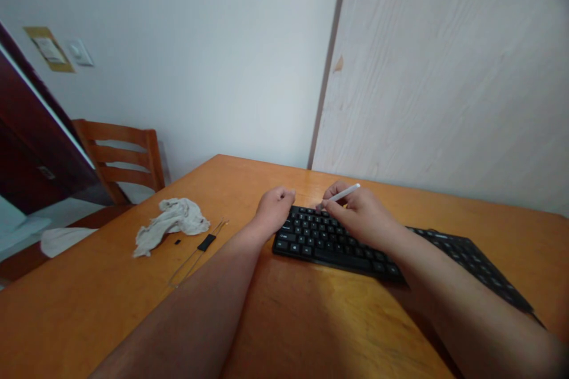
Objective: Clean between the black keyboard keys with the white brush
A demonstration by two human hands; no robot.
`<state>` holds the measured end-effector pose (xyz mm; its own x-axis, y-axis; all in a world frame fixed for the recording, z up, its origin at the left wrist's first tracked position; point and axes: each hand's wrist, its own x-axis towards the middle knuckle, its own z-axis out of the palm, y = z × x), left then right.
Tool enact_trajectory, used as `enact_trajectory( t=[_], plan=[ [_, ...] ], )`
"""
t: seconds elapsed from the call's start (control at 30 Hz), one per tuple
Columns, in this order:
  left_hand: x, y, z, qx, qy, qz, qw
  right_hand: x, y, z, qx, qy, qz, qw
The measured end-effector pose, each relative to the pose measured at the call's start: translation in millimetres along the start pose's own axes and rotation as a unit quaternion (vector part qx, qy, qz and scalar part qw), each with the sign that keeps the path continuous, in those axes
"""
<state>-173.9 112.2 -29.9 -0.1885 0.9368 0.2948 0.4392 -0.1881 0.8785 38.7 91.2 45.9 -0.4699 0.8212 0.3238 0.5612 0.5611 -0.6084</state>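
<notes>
My right hand is shut on a white pen, whose lower end reaches down to the upper keys of a black computer keyboard. My left hand is curled into a loose fist at the keyboard's far left corner, and nothing shows in it. Left of that hand lie a wire keycap puller with a black grip and a small black piece. Farther left is a crumpled off-white cloth. A second black keyboard lies partly under my right forearm.
Everything lies on an orange wooden table, which meets a pale wooden panel at the far side. A wooden chair stands beyond the table's left edge. A white cloth lies low at the left.
</notes>
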Motion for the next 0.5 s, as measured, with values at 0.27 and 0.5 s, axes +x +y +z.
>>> enact_trajectory(
  t=[0.27, 0.5],
  plan=[
    [-1.1, 4.7, -0.4, 0.010, 0.003, -0.005, 1.000, -0.1, 3.4, 10.8, -0.087, -0.006, 0.007, 0.996],
    [-0.8, 4.9, -0.4, 0.027, 0.000, 0.001, 1.000, -1.3, 0.6, 7.6, -0.060, -0.053, -0.015, 0.997]
  ],
)
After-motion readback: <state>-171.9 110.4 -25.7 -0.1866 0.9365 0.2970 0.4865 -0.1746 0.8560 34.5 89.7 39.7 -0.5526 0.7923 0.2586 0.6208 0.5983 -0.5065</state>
